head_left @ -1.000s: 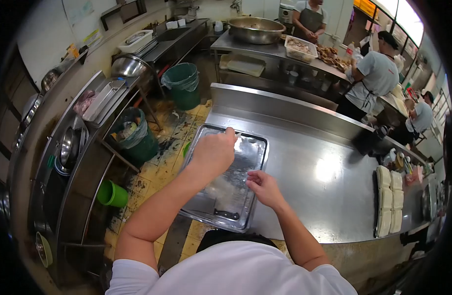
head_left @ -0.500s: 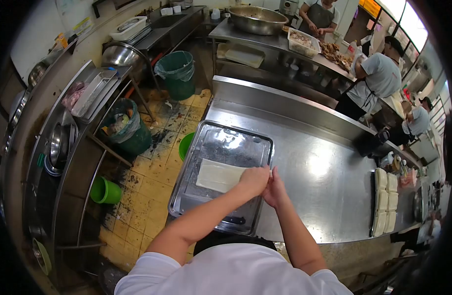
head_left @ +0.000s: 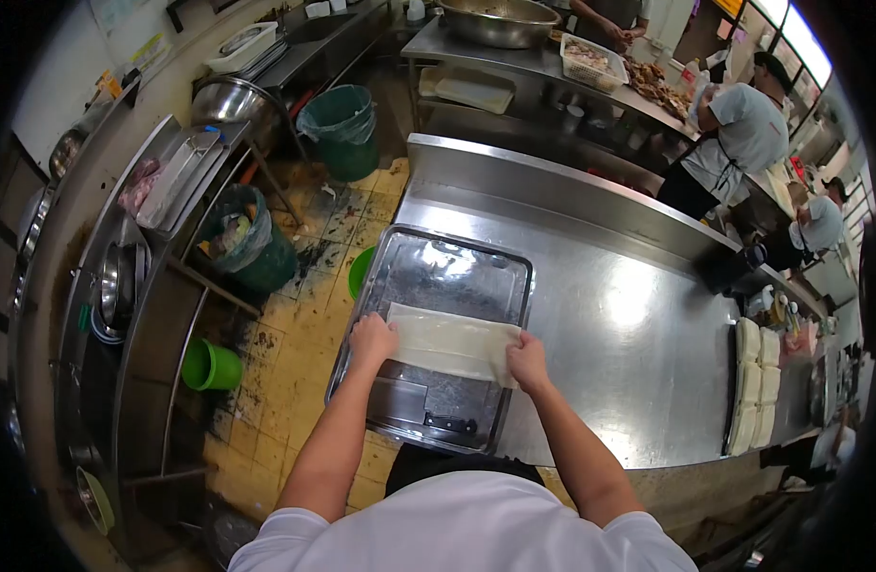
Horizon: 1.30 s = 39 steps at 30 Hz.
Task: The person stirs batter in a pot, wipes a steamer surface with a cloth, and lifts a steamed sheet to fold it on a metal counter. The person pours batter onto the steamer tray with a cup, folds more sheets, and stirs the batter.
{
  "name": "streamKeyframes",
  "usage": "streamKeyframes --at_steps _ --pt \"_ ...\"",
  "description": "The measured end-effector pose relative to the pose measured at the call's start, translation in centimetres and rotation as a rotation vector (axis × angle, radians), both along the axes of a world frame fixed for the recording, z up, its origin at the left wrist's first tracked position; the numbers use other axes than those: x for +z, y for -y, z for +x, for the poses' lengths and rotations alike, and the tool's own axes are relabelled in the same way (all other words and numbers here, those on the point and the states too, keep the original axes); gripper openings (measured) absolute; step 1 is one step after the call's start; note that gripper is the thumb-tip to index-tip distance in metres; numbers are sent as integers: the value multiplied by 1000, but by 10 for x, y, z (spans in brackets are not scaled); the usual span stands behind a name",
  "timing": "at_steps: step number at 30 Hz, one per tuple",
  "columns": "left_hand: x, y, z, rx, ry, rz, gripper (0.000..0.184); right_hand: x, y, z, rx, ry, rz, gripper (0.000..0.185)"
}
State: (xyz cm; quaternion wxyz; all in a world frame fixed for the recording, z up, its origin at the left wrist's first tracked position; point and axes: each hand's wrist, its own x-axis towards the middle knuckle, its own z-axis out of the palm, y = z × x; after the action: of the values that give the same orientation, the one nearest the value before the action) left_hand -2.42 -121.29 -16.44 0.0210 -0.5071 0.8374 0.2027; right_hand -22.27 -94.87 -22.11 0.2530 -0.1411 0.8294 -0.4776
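Note:
A pale, flat sheet of dough (head_left: 452, 345) stretches across the metal tray (head_left: 457, 276). Its left end is pinched by my left hand (head_left: 373, 340), near the tray's left rim. At the other end, my right hand (head_left: 526, 362) is closed on the dough by the right rim. The dough looks slightly lifted at the right; whether its middle touches the tray I cannot tell. Below it in the tray lies a cleaver (head_left: 400, 398) with a broad blade and black handle.
Pale dough blocks (head_left: 757, 381) sit on a tray at the right of the steel table (head_left: 619, 381). A raised steel ledge (head_left: 552, 195) runs along the far side. Green bins (head_left: 252, 243) stand on the left floor. A co-worker (head_left: 743, 133) stands at the back right.
My left hand has moved from beside the right hand to the dough's left end. The dough now spans between both hands, reaching further right and partly raised.

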Motion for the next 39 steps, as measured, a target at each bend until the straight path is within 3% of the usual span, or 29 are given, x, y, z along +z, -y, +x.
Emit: streamKeyframes --at_steps 5,8,17,20,26,32,35,39 --pt "-16 17 -2 83 19 236 53 6 7 -2 2 -88 101 36" --pt "-15 12 -1 22 -112 205 42 -1 6 -4 -4 -89 66 35" --pt "-43 7 -13 191 -400 120 27 9 1 2 7 -19 -44 30" --pt "-32 -1 -13 181 -603 60 21 34 1 9 22 -65 -17 28" --pt "1 -5 2 100 -732 48 18 57 2 19 -26 79 -132 25" --pt "15 5 17 90 -729 29 18 63 9 25 -16 157 -158 29" --pt "7 14 22 2 -756 -109 17 54 16 27 -7 170 -184 30" --pt "-5 23 23 -43 -698 -75 17 45 20 22 31 159 -20 37"
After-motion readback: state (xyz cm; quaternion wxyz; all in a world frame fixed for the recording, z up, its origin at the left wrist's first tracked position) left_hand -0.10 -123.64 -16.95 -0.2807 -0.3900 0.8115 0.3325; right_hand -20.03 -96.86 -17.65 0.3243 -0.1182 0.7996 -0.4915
